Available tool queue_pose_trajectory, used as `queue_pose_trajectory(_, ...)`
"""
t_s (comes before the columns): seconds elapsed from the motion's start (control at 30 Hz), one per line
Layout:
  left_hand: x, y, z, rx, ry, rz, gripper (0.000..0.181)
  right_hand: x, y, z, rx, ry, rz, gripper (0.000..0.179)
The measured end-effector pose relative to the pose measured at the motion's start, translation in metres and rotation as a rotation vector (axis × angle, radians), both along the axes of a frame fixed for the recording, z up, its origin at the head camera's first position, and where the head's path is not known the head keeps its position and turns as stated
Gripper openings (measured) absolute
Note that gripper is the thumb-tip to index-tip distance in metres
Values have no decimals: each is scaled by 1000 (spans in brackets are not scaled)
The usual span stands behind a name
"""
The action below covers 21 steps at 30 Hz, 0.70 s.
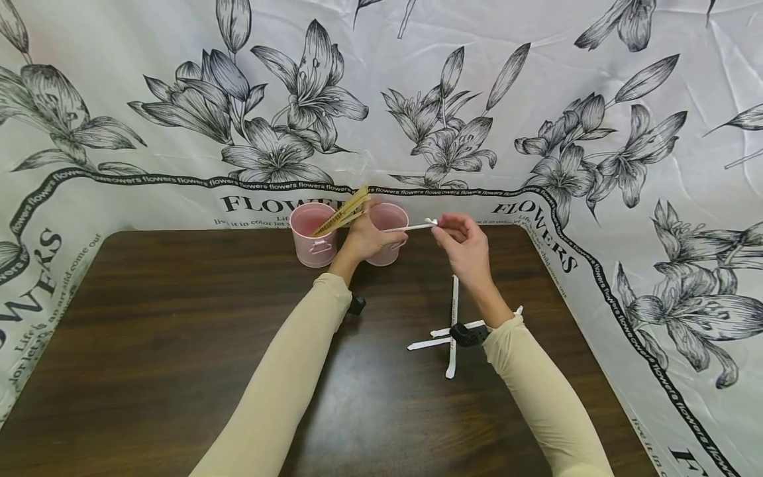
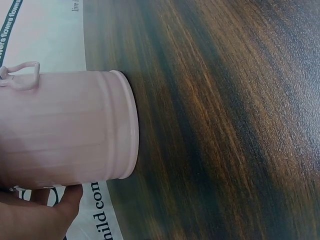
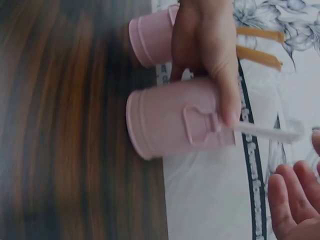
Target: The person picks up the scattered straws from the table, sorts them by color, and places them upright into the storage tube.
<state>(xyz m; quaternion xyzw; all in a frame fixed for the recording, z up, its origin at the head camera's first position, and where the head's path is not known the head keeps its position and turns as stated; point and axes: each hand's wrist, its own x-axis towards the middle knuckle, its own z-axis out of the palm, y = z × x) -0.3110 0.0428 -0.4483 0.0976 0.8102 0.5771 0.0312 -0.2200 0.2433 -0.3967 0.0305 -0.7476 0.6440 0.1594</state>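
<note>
In the head view two pink buckets stand side by side at the back of the table. My left hand (image 1: 366, 240) is at the right bucket (image 1: 384, 257), its thumb over the rim. The thumb pinches a slim white paper-wrapped straw (image 1: 411, 228), which points right from the rim; the bucket covers part of this hand in the left wrist view. My right hand (image 1: 467, 248) has its fingertips right at the straw's crumpled free end. In the right wrist view its lower fingers (image 3: 282, 212) are apart from the straw; I cannot tell whether the end is pinched.
The left bucket (image 1: 313, 245) holds several long yellow wrapped sticks (image 1: 342, 217). Several white paper-wrapped straws (image 1: 451, 361) lie crossed on the dark wood table (image 1: 179, 344), partly under my right wrist. A flower-printed white cloth (image 1: 369, 152) rises behind the table.
</note>
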Motion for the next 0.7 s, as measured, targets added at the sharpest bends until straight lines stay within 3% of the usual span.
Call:
queue_pose_trajectory(0.1,1,0,0,2,-1,0,100,9,12,0,114,-31,3,37)
queue_pose_trajectory(0.27,2,-1,1,9,-1,-4,99,27,34,-3,446,-118,48,31)
queue_pose_trajectory(0.5,1,-1,2,-8,-11,0,99,45,53,-12,851,-156,242,22)
queue_pose_trajectory(0.7,1,0,1,-23,-21,4,100,56,62,-23,990,-204,432,20)
